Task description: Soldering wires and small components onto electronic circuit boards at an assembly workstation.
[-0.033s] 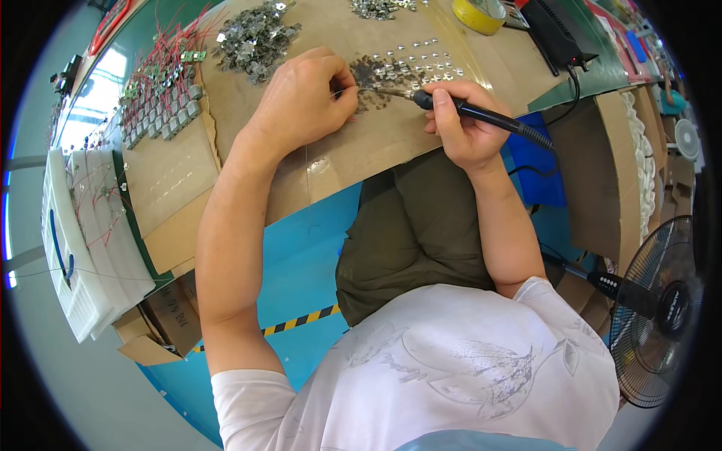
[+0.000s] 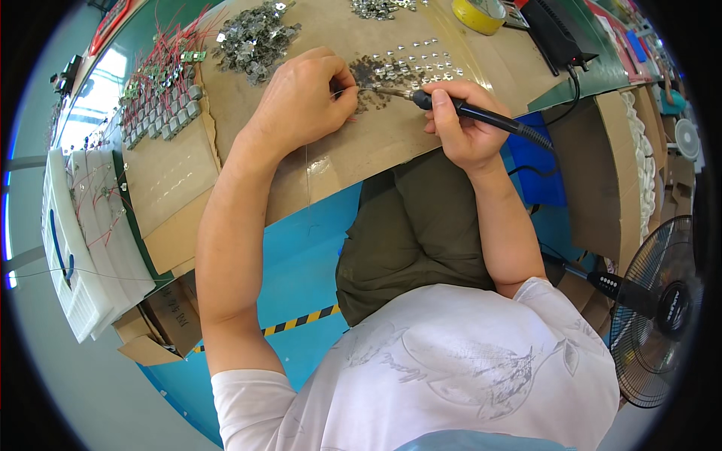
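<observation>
My right hand grips the black handle of a soldering iron like a pen, its tip pointing left. Close by on the left, my left hand has thumb and forefinger pinched on a thin wire, which looks like solder wire and trails below the hand past the table edge. Iron tip and pinching fingers nearly meet over a scorched patch of the cardboard sheet. Whatever lies right at the tip is too small to make out. Small shiny metal tabs lie in rows just beyond the iron.
A heap of metal tabs lies beyond my left hand. Parts with red wires stand at the left. A yellow tape roll and a black corded unit sit at the far right. A fan stands at my right.
</observation>
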Motion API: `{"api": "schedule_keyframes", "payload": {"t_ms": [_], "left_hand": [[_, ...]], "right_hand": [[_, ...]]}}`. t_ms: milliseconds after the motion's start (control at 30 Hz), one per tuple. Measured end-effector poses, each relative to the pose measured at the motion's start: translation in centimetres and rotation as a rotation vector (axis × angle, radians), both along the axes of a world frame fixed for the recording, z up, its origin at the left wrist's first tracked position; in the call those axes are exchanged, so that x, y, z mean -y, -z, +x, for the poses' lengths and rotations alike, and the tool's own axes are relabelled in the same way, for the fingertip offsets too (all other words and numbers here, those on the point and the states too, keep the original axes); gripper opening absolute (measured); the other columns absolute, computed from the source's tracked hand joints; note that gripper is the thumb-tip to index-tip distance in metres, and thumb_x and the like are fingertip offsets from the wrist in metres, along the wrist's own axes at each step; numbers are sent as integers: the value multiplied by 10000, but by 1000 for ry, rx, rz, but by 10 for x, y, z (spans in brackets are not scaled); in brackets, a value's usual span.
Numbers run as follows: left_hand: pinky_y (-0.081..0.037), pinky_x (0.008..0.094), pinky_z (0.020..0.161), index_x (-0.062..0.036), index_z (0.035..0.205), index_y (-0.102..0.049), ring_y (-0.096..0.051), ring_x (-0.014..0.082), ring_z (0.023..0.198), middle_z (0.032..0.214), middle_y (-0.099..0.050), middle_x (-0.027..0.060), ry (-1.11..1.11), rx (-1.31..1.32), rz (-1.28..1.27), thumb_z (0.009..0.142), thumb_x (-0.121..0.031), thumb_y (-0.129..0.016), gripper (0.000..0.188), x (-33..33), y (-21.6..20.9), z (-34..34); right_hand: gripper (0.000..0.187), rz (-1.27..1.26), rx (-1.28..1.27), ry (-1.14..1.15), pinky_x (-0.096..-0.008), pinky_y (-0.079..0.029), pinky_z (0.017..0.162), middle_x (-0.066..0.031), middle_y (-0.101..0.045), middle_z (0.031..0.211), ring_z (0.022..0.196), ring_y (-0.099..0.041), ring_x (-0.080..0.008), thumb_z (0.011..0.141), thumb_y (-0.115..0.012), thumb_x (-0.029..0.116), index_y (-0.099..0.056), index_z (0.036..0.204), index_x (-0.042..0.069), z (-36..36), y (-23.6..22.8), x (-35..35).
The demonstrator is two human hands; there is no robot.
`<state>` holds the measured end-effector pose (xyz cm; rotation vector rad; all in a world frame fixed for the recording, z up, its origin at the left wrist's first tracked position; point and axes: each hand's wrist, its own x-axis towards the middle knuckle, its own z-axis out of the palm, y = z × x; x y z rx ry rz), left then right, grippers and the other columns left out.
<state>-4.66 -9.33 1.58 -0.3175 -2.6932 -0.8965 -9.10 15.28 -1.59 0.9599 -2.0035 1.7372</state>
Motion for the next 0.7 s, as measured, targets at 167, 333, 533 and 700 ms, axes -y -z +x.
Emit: {"api": "schedule_keyframes", "payload": {"t_ms": [167, 333, 533, 700], "left_hand": [[-545, 340, 677, 16, 862, -696, -655, 215, 708, 847, -658, 102, -2, -2, -8, 831, -86, -740, 115, -1, 0, 0], [-546, 334, 689, 11, 878, -718, -662, 214, 716, 867, -670, 94, 16, -13, -30, 838, -77, -744, 100, 0, 0, 0], [-547, 329, 690, 3, 896, -739, -665, 203, 716, 899, -683, 84, 21, -17, -34, 853, -74, -754, 89, 0, 1, 0], [-549, 325, 683, -1, 896, -743, -668, 200, 715, 906, -685, 81, 43, -19, 0, 857, -74, -759, 84, 0, 3, -1]], "right_hand": [[76, 6, 2, 6, -221, -458, 535, -27, -695, 727, 585, -599, -67, 906, -723, 39, -774, 949, 2, 0, -1, -1], [77, -12, -10, -1, -218, -459, 537, -32, -703, 736, 590, -604, -67, 908, -721, 39, -773, 951, 1, 0, -1, 1], [75, -2, 0, 6, -219, -458, 535, -31, -704, 735, 594, -607, -66, 910, -721, 41, -771, 946, 0, 0, -2, 1], [74, 3, -26, 9, -214, -455, 526, -28, -700, 730, 586, -607, -62, 916, -716, 37, -769, 951, -2, -2, 0, 0]]}}
